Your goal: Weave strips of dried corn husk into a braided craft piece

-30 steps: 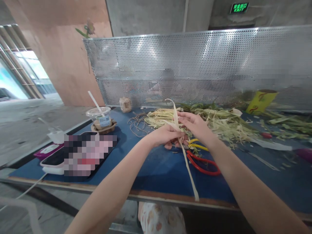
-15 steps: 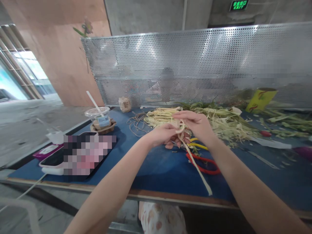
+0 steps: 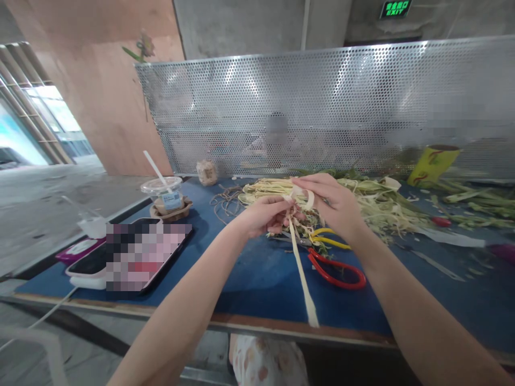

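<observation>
A pale corn husk strip (image 3: 301, 271) hangs from my hands, its tail reaching down to the table's front edge. My left hand (image 3: 269, 215) is closed, pinching the strip near its top. My right hand (image 3: 328, 199) is closed too, its fingertips on the upper end, where the husk curls into a small loop beside the thumb. Part of what the fingers hold is hidden. Just below lie scissors with red handles (image 3: 341, 276) and a tool with yellow handles (image 3: 332, 241). Behind my hands rests a bundle of pale husk strips (image 3: 267, 187).
More green and pale husks (image 3: 374, 206) spread to the right, near a knife-like blade (image 3: 436, 264) and a yellow roll (image 3: 432, 166). Leftward are a lidded cup with a straw (image 3: 164, 195), phones (image 3: 94, 260) and coiled twine (image 3: 225, 203). A perforated metal panel (image 3: 241, 96) closes off the back.
The hanging tail has swung left and now hangs more steeply. My right hand has shifted slightly right and up, and the husk loop has moved with it. My left hand has moved slightly left.
</observation>
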A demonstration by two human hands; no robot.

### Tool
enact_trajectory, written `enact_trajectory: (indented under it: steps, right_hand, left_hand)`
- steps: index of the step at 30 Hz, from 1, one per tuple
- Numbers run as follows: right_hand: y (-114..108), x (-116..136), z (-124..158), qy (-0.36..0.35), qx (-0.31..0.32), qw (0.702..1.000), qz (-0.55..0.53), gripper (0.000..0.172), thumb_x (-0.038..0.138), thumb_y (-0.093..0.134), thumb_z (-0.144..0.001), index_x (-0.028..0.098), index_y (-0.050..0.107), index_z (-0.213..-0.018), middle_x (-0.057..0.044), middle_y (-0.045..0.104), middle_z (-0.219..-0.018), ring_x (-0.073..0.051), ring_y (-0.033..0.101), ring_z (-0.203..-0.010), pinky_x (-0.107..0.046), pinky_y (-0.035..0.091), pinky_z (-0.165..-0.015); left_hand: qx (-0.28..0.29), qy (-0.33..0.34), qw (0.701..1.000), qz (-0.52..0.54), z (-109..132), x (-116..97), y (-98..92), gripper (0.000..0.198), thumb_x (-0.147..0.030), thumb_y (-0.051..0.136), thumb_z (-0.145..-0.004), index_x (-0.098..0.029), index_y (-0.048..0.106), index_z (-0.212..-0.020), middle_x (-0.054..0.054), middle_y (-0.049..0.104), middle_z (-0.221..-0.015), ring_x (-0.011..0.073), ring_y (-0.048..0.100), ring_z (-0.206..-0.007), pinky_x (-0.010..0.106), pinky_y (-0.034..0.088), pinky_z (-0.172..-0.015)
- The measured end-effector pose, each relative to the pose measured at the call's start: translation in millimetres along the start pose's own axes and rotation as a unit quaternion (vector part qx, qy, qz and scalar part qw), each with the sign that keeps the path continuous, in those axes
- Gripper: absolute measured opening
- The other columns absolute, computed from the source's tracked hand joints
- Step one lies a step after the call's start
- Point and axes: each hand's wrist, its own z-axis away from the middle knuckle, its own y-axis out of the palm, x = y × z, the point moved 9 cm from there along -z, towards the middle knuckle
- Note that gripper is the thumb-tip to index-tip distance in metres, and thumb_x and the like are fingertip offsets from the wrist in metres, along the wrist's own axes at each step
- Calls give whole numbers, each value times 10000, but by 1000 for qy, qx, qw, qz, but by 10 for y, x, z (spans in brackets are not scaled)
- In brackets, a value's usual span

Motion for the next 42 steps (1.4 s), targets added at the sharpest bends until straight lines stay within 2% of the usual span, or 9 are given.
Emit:
enact_trajectory:
  steps: [6,11,15,21,25,28,32,35,42]
  right_hand:
    - [43,162,15,-93,23,992,88,382,104,412,-832,316,594,-1092,-35,613,-830,-177,493,-838,-357,418,-762]
    - [69,163,23,-85,46,987,131,324,200,490,-808,265,583,-1111,-63,569,-829,-205,463,-843,-395,396,-756]
    - [33,150,5,-88,34,989,118,221,218,495,-824,268,639,-984,-49,619,-806,-191,486,-820,-365,406,-743]
    - [14,102,-30,-39,37,995,89,135,245,528,-806,283,655,-833,-12,681,-798,-200,512,-826,-365,414,-720]
    - [30,55,-9,0,51,993,110,130,260,554,-785,285,645,-875,-25,653,-780,-217,520,-867,-407,377,-765]
    - [44,24,11,14,62,990,129,194,287,573,-773,296,627,-960,-39,619,-827,-229,522,-906,-442,339,-804]
    - [100,34,33,13,87,989,119,96,300,556,-781,278,649,-794,-47,581,-842,-238,516,-949,-450,330,-814]
    - [104,21,41,28,88,990,111,85,314,567,-765,260,631,-745,-50,577,-865,-244,519,-955,-447,347,-809]
    - [14,-44,25,42,71,995,50,141,281,542,-793,286,606,-919,-49,622,-912,-241,514,-986,-437,375,-816]
  left_hand:
    - [-6,24,1000,-5,-21,-23,-18,174,-276,502,-802,-122,545,-733,47,619,-725,17,460,-436,119,223,-309]
    - [-36,10,999,-22,3,-24,-34,195,-285,492,-800,-124,540,-702,25,581,-629,26,458,-422,125,186,-301]
    - [-45,7,998,-40,7,-22,-52,168,-289,501,-776,-137,563,-741,27,621,-711,17,427,-399,138,152,-309]
    - [-80,37,993,-75,12,-70,-111,161,-279,516,-738,-139,577,-687,5,603,-649,6,337,-369,156,135,-339]
    - [-101,49,992,-64,30,-114,-124,228,-262,508,-760,-140,508,-567,-39,432,-456,17,314,-363,161,133,-352]
    - [-117,63,990,-52,38,-139,-151,235,-254,536,-763,-141,494,-560,-52,348,-450,18,311,-379,162,136,-365]
    - [-130,49,989,-54,40,-110,-174,226,-257,564,-760,-140,511,-575,-63,283,-461,9,262,-385,166,129,-382]
    - [-116,52,990,-68,46,-125,-141,213,-294,543,-777,-138,545,-631,-56,306,-468,13,273,-388,168,137,-383]
    - [-128,64,986,-91,45,-147,-186,219,-283,540,-774,-149,510,-603,-48,354,-477,12,313,-377,165,132,-377]
